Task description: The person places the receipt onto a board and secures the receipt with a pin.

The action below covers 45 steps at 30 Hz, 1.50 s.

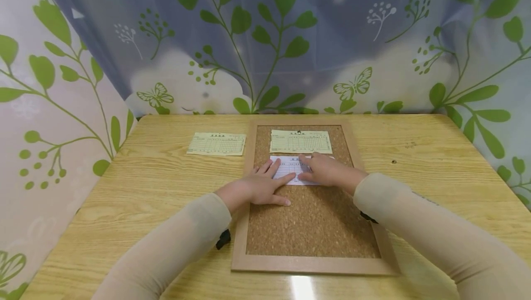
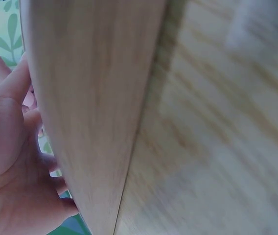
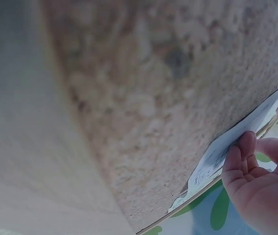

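Note:
A white printed form slip (image 1: pixel 286 167) lies across the cork board (image 1: pixel 311 221), partly covered by both hands. My left hand (image 1: pixel 262 186) rests on its left part with fingers spread and the thumb on the cork. From the right, my right hand (image 1: pixel 327 170) touches the slip, index fingertip near its top edge and thumb lower down, the two apart. In the right wrist view, the other fingers of the right hand (image 3: pixel 261 181) are bent beside the slip (image 3: pixel 217 156). Just above, a yellow form slip (image 1: pixel 300 142) is fixed to the cork by a pushpin (image 1: pixel 299 132).
Another yellow slip (image 1: pixel 216 144) lies on the wooden table (image 1: pixel 166 185), left of the board. A wooden frame (image 1: pixel 315 265) edges the cork. Behind the table hangs a leaf-patterned curtain (image 1: pixel 257 74). A small dark spot (image 1: pixel 393 161) marks the table at right.

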Tool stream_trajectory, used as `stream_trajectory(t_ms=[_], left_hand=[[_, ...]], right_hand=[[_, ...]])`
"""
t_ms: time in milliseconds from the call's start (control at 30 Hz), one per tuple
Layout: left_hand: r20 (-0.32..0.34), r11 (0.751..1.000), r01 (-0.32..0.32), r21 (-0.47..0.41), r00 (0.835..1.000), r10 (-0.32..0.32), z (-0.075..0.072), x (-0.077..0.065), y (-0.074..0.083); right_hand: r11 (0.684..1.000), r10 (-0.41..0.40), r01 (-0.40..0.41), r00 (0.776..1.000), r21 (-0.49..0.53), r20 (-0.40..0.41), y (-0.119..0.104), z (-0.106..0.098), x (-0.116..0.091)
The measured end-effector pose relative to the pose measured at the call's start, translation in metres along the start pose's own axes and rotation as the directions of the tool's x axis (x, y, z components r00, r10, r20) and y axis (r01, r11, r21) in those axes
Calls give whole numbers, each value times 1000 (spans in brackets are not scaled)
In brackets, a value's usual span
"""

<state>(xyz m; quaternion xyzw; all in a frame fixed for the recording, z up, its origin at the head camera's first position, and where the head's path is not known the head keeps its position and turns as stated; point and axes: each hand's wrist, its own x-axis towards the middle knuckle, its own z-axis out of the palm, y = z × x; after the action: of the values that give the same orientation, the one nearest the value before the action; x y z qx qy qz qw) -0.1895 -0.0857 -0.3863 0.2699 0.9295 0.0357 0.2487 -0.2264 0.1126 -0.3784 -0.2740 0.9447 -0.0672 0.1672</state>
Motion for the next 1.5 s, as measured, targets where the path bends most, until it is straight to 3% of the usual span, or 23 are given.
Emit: stream_trajectory(t_ms=[667, 1000, 1233, 1500], left_hand=[[26, 997, 16, 71, 1000, -18, 3, 2, 2], [-48, 985, 29, 169, 999, -21, 9, -3, 5], [-54, 978, 71, 198, 997, -61, 7, -9, 8], [-82, 969, 73, 235, 995, -55, 7, -11, 6]], right_hand=[[999, 29, -27, 999, -45, 43, 0, 4, -3], [998, 58, -56, 997, -35, 47, 2, 7, -1], [999, 41, -40, 999, -31, 34, 2, 7, -2], [999, 38, -37, 999, -29, 33, 2, 4, -4]])
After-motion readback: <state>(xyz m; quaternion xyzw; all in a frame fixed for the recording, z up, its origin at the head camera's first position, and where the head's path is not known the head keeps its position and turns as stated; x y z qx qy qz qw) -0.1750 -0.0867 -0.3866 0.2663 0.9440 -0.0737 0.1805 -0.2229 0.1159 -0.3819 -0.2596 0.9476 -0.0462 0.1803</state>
